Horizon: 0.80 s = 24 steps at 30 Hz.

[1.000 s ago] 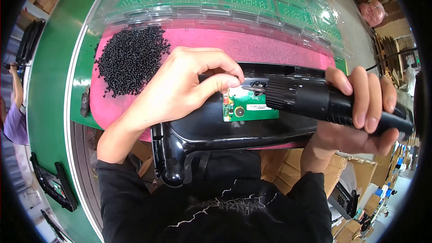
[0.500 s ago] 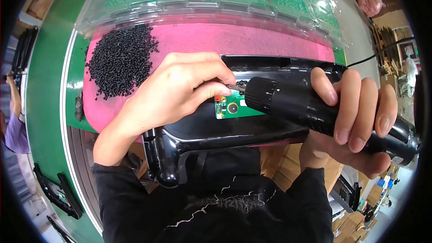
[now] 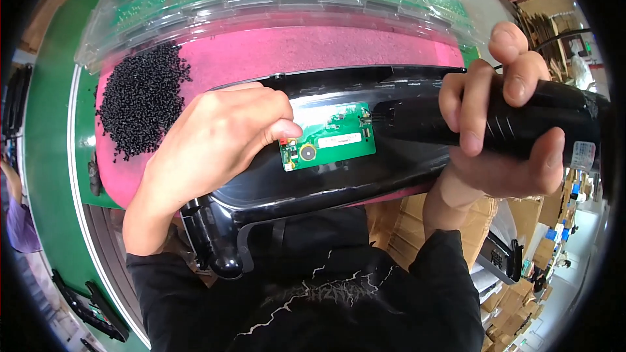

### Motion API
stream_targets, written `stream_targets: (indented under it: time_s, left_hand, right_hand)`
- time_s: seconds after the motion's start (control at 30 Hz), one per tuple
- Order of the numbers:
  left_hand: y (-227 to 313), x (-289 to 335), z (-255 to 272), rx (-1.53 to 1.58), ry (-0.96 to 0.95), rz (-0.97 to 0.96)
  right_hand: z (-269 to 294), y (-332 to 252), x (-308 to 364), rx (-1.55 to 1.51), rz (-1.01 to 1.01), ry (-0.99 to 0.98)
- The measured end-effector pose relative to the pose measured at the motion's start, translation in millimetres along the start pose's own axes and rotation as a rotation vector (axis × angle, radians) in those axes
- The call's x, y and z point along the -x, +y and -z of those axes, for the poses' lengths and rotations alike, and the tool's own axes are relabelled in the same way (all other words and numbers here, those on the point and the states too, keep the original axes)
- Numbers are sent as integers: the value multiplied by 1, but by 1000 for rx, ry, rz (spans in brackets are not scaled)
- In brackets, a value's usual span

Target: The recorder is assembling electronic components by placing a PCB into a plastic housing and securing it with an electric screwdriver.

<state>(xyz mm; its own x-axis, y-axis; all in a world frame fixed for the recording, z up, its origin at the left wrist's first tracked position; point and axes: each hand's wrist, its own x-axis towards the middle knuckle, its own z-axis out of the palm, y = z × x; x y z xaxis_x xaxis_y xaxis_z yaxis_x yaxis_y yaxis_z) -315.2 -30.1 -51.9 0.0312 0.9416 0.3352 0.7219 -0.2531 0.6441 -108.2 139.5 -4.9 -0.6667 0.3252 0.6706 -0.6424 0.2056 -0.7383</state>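
Note:
My right hand (image 3: 495, 117) is wrapped round a thick black electric screwdriver (image 3: 424, 120), lying almost level with its tip to the left. Its bit meets the right part of a green circuit board (image 3: 339, 146), near the upper edge. The board has a white label and a round buzzer, and lies in a long, glossy black plastic housing (image 3: 313, 189). My left hand (image 3: 228, 137) is closed, thumb and forefinger pinched at the board's upper left corner. Whatever sits between those fingertips is hidden.
A heap of small black screws (image 3: 143, 101) lies on the pink mat (image 3: 261, 45) at the left. Clear plastic trays (image 3: 287, 0) with green boards stand behind. Another black housing (image 3: 91, 306) rests on the green table (image 3: 49, 130). Cardboard (image 3: 447, 221) is at the lower right.
The screwdriver tip has moved away from my left fingers to the board's right part, uncovering more of the board. My left fingers stay pinched by its left corner. The whole view has shifted slightly.

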Motion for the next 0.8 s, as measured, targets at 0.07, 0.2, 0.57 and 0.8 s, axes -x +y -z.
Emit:
stream_targets:
  time_s: [0.07,0.2,0.57,0.8]
  left_hand:
    - [0,-1,5,-67,-32,-19]
    - [0,-1,9,-96,-60,-60]
    - [-12,3,6,-27,-72,-169]
    - [-14,7,-1,-13,-131,-180]
  right_hand:
    - [-4,1,-1,8,-21,27]
    - [-12,2,-1,42,-84,130]
    - [-27,11,-12,160,-146,156]
    - [-40,15,-16,178,-230,139]
